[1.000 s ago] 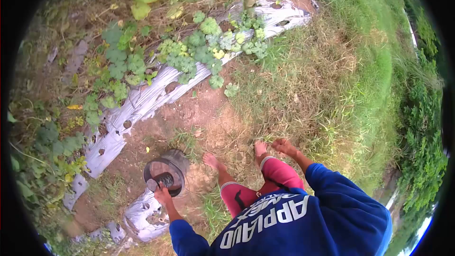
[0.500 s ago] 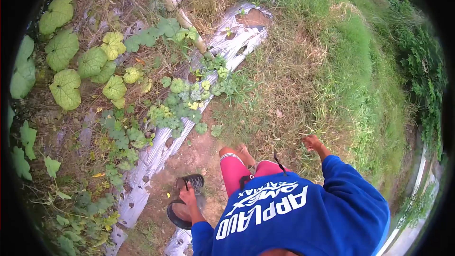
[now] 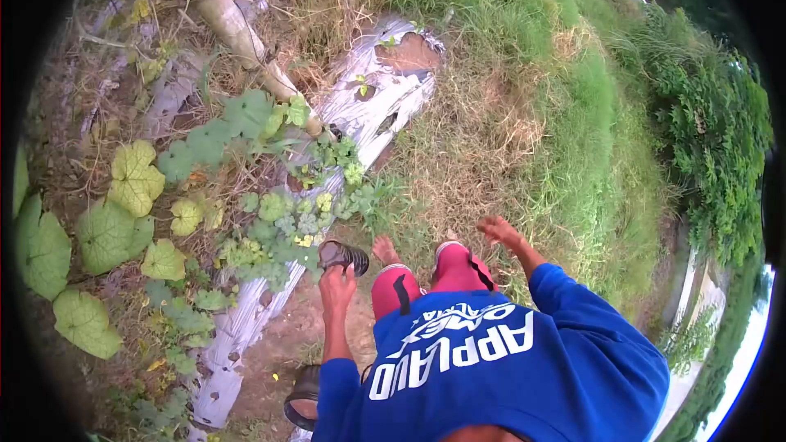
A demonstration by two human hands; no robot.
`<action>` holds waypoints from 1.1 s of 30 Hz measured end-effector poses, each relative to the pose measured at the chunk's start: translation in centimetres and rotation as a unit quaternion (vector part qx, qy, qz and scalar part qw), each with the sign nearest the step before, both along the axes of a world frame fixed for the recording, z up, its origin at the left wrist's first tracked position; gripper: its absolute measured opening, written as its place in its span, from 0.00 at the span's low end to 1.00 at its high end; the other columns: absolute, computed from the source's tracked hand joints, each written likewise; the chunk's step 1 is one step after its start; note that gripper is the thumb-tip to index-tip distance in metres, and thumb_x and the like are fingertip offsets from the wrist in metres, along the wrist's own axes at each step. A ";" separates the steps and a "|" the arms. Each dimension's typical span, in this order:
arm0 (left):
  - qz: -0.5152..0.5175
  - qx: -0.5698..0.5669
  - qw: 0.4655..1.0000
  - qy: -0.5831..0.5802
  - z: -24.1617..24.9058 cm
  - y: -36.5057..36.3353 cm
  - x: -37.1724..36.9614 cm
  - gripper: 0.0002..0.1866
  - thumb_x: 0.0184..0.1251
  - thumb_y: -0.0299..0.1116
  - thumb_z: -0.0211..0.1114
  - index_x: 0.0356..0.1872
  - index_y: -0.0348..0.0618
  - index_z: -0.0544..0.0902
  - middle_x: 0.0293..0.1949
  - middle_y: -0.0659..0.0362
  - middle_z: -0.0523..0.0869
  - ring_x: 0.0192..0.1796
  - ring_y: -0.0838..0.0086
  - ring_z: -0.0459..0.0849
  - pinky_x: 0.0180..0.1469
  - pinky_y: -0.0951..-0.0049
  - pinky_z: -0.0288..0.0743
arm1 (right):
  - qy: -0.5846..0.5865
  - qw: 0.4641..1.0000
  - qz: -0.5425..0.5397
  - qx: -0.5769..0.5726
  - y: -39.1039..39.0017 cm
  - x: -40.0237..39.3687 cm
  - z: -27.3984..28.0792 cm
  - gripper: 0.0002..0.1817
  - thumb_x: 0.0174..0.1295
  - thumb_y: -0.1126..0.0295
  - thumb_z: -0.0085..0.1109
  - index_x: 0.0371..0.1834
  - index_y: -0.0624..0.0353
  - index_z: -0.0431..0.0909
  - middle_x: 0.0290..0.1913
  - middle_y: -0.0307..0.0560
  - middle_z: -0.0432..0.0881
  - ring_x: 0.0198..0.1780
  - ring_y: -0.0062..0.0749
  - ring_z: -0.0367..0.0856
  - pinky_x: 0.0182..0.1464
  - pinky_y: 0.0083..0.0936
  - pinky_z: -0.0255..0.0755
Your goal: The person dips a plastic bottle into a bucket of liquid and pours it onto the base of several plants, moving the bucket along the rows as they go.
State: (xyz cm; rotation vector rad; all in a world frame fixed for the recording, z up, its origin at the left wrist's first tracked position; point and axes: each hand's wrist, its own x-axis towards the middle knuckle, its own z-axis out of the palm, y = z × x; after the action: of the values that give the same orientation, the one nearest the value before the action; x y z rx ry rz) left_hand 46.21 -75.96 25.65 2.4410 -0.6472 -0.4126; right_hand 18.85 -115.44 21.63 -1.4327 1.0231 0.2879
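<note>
Beside the silvery plastic ground strip (image 3: 230, 342), the left hand (image 3: 336, 285) pinches a dark, round cup (image 3: 344, 254), now shifted from the black round bucket (image 3: 306, 381) to within reach of the strip's green lobed plants (image 3: 282, 225). Rightward of the strip, the right hand (image 3: 501, 232) hangs loosely spread.

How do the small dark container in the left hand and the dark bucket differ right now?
The small dark container is held up in the left hand; the dark bucket is down on the ground.
The container looks clearly smaller than the bucket.
The container is out by the leafy plants, while the bucket is close to the left sleeve, which partly hides it.
Both are dark.
</note>
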 end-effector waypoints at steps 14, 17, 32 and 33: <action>-0.201 -0.051 0.978 -0.033 2.7 -33.9 16.4 0.09 0.58 0.34 0.66 0.27 0.37 0.80 0.29 0.45 0.82 0.33 0.47 0.80 0.38 0.52 0.73 | -0.132 0.972 -0.045 0.191 -16.6 27.9 -2.0 0.27 0.61 0.48 0.61 0.54 0.57 0.72 0.48 0.35 0.75 0.40 0.20 0.75 0.41 0.21 0.74; -0.209 -0.036 0.976 -0.038 1.0 -42.5 18.7 0.08 0.57 0.32 0.66 0.27 0.38 0.80 0.30 0.46 0.82 0.33 0.49 0.80 0.38 0.54 0.73 | -0.142 0.956 -0.036 0.254 -22.9 31.4 -5.6 0.40 0.58 0.40 0.60 0.62 0.61 0.67 0.60 0.42 0.72 0.48 0.27 0.75 0.45 0.29 0.74; -0.258 -0.014 0.966 0.032 -16.2 -76.6 32.3 0.08 0.54 0.30 0.68 0.26 0.36 0.79 0.29 0.46 0.80 0.33 0.47 0.79 0.37 0.53 0.71 | -0.054 0.946 -0.058 0.314 -51.3 47.5 -23.5 0.32 0.65 0.43 0.45 0.67 0.48 0.64 0.62 0.42 0.68 0.49 0.34 0.72 0.48 0.29 0.72; -0.256 -0.009 0.966 0.036 -17.2 -78.0 33.3 0.08 0.54 0.30 0.68 0.26 0.36 0.79 0.29 0.46 0.80 0.33 0.47 0.79 0.37 0.53 0.71 | -0.051 0.944 -0.059 0.319 -51.8 48.4 -24.8 0.32 0.65 0.43 0.45 0.67 0.48 0.64 0.62 0.42 0.68 0.49 0.34 0.72 0.48 0.29 0.72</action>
State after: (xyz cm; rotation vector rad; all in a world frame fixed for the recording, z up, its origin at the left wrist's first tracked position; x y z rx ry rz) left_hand 79.53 -153.94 8.42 2.2061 -1.2469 -0.6899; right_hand 67.21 -167.26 -3.13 -0.7872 0.8219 0.4096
